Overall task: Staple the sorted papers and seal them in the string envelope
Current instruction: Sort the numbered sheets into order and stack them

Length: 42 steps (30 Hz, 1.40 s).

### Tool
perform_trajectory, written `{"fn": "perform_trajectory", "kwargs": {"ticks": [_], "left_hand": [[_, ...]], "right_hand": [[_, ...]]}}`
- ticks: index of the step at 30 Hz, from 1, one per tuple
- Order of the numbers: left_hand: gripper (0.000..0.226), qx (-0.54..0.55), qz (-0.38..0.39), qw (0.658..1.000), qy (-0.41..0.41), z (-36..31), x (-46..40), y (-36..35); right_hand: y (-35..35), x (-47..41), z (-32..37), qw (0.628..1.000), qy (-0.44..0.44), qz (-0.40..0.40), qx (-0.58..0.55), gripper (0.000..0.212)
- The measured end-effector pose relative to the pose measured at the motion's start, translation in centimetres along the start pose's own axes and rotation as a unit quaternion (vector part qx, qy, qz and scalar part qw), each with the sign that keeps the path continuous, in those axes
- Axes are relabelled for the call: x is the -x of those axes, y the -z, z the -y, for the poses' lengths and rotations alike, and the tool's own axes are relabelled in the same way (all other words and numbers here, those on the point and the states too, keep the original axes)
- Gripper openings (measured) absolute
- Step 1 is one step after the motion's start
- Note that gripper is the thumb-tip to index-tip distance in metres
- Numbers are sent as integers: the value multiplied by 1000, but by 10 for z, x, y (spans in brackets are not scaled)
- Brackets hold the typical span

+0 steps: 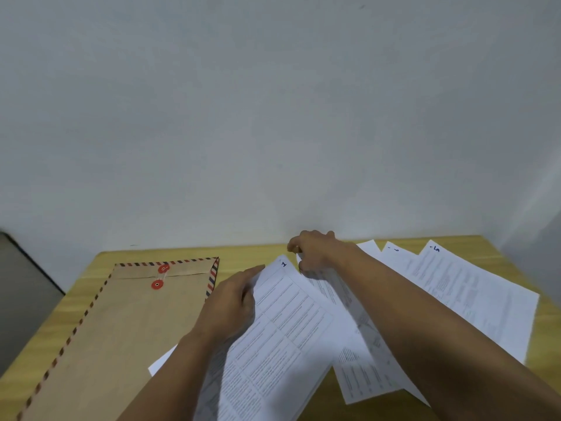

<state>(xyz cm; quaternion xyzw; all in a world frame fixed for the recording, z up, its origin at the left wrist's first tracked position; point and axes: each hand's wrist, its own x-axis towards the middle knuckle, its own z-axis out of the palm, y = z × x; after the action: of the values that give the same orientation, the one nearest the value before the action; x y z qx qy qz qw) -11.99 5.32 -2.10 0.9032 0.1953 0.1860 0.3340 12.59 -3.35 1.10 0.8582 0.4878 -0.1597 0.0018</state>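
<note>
A: How far along?

B: Early. The left hand [230, 302] grips the sheet marked 1 [285, 323] at centre; the right hand [315, 250] pinches another sheet's corner. Loose papers [473, 287] fan out right (no stapler visible).

A: Envelope?

B: The string envelope [121, 323] lies lower left, flap tied, nothing stapled yet

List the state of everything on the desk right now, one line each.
String envelope: flat, flap closed, string on both red buttons.
Page marked 1: lifted, gripped by left hand.
Right hand: pinching another sheet's corner.
Page marked 5: lying loose, unstapled.
</note>
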Motion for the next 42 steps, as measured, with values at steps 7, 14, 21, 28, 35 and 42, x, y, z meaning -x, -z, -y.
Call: {"fn": "perform_trajectory", "kwargs": {"ticks": [7, 14, 21, 28, 35, 42], "left_hand": [[60, 11, 3, 1000, -3, 2, 0, 3], [39, 8, -35, 999, 8, -28, 8, 31], [21, 49, -89, 995, -15, -91, 21, 70], [20, 82, -157, 984, -27, -150, 28, 94], [17, 68, -196, 978, -12, -180, 32, 92], [10, 35, -199, 979, -30, -190, 36, 89]], "right_hand": [[-1, -3, -11, 995, -27, -90, 38, 24], [48, 43, -13, 975, -8, -214, 56, 24], [128, 116, 5, 952, 6, -301, 51, 25], [177, 185, 22, 934, 67, -284, -206, 15], [173, 232, 30, 893, 85, -212, -388, 15], [163, 248, 31, 858, 82, -154, -484, 16]]}}
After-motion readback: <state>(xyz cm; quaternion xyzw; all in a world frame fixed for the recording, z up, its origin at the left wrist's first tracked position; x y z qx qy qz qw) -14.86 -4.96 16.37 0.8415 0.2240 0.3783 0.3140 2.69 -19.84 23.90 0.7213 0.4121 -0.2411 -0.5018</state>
